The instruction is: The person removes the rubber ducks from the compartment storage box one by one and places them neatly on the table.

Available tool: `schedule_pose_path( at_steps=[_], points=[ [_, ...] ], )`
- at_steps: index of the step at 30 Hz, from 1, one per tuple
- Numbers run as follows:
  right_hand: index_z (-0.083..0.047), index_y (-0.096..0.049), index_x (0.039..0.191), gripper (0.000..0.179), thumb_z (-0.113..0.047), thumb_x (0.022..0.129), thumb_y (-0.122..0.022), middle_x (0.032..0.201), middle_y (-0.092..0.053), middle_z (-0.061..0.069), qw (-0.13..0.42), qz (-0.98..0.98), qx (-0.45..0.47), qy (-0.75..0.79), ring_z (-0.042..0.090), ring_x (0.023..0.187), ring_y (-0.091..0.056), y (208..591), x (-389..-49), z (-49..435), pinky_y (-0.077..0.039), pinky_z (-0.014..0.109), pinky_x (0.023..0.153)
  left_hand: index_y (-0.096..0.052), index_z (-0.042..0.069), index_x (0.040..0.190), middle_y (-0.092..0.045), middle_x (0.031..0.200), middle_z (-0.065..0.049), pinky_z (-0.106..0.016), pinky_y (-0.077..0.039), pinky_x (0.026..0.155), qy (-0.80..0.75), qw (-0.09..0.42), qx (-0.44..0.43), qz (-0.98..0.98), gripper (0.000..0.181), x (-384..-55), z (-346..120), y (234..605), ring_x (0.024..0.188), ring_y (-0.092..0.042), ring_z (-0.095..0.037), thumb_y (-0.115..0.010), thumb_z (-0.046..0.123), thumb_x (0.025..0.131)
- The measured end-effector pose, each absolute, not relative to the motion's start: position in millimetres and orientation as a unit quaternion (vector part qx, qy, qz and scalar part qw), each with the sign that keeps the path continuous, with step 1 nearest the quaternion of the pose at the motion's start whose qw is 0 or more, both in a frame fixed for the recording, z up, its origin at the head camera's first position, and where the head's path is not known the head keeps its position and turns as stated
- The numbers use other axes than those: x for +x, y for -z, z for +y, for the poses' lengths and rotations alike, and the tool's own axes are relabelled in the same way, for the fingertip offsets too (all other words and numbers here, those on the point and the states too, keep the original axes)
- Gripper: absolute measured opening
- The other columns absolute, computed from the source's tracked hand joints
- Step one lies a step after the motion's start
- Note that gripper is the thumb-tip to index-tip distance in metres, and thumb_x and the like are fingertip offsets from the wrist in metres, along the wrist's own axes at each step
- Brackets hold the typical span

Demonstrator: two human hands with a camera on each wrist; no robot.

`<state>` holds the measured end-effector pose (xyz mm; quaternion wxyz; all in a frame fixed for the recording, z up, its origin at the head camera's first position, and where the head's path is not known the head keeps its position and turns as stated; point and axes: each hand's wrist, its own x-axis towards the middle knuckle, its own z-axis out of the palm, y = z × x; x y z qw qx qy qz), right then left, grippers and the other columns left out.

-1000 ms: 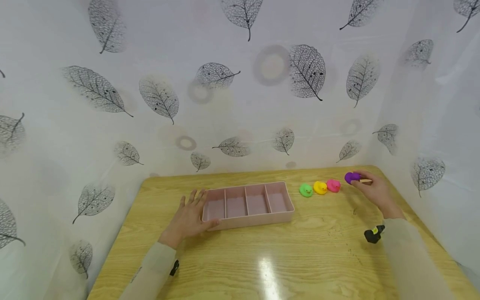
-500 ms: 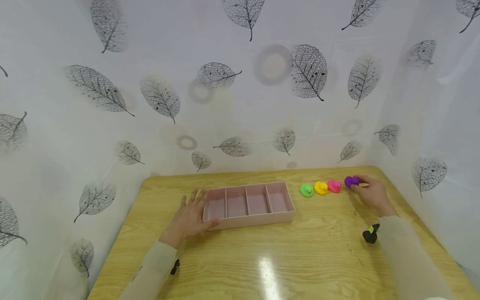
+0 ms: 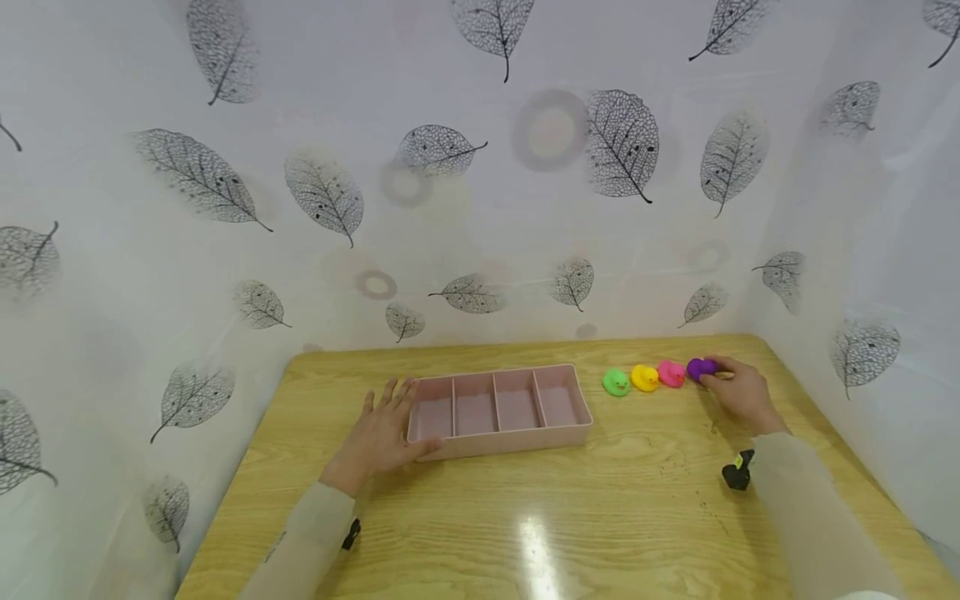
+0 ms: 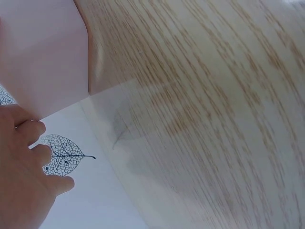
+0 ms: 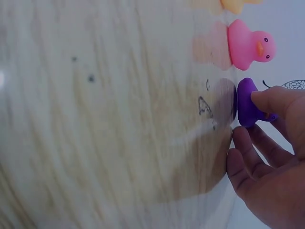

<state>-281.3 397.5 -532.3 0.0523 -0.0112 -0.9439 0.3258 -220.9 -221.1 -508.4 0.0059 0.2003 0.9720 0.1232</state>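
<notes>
My right hand (image 3: 741, 393) pinches a purple rubber duck (image 3: 699, 370) between thumb and fingers, at the right end of a row of ducks. In the right wrist view the base of that purple duck (image 5: 244, 102) is right at the tabletop, with the thumb over its side. Just left of it sits a pink duck (image 3: 671, 374), then a yellow duck (image 3: 644, 378) and a green duck (image 3: 617, 382). My left hand (image 3: 381, 435) touches the left end of a pink divided box (image 3: 517, 440), fingers spread and thumb along the front wall. Several compartments show nothing inside.
The wooden table (image 3: 600, 517) ends at a white curtain (image 3: 480, 217) printed with leaves, close behind the ducks and box. Black wrist devices hang at both sleeves; the right device (image 3: 738, 471) stands near the table's right side.
My right hand has brought the purple duck down to the tabletop and leftward, closer to the pink duck. The left hand and the box stay in place.
</notes>
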Motion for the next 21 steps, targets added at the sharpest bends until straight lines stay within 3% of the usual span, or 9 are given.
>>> schedule_pose_path(
  at_steps=[2, 10, 21],
  points=[
    [0.012, -0.055, 0.143, 0.051, -0.02, 0.104, -0.065, 0.138, -0.058, 0.041, 0.054, -0.945, -0.01, -0.323, 0.055, 0.112, -0.068, 533.2, -281.6, 397.2, -0.051, 0.023, 0.071, -0.021, 0.002, 0.167, -0.026, 0.173, -0.02, -0.074, -0.016, 0.126, -0.124, 0.006, 0.2, 0.972, 0.108, -220.9, -221.0, 508.5, 0.162, -0.018, -0.045, -0.058, 0.073, 0.094],
    [0.014, -0.054, 0.142, 0.051, -0.017, 0.103, -0.065, 0.132, -0.062, 0.042, 0.059, -0.945, -0.009, -0.322, 0.052, 0.108, -0.069, 532.7, -280.8, 390.6, -0.047, 0.018, 0.067, -0.023, 0.001, 0.166, -0.027, 0.172, -0.021, -0.074, -0.018, 0.126, -0.124, 0.0, 0.201, 0.972, 0.108, -220.9, -222.1, 508.4, 0.161, -0.02, -0.046, -0.059, 0.072, 0.094],
    [0.015, -0.048, 0.147, 0.057, -0.018, 0.103, -0.065, 0.136, -0.058, 0.044, 0.059, -0.945, -0.012, -0.322, 0.051, 0.106, -0.069, 531.1, -276.8, 388.9, -0.05, 0.024, 0.069, -0.023, 0.002, 0.166, -0.027, 0.172, -0.02, -0.074, -0.018, 0.126, -0.13, 0.0, 0.2, 0.971, 0.108, -220.7, -220.7, 508.8, 0.161, -0.019, -0.046, -0.06, 0.072, 0.094]
  ],
)
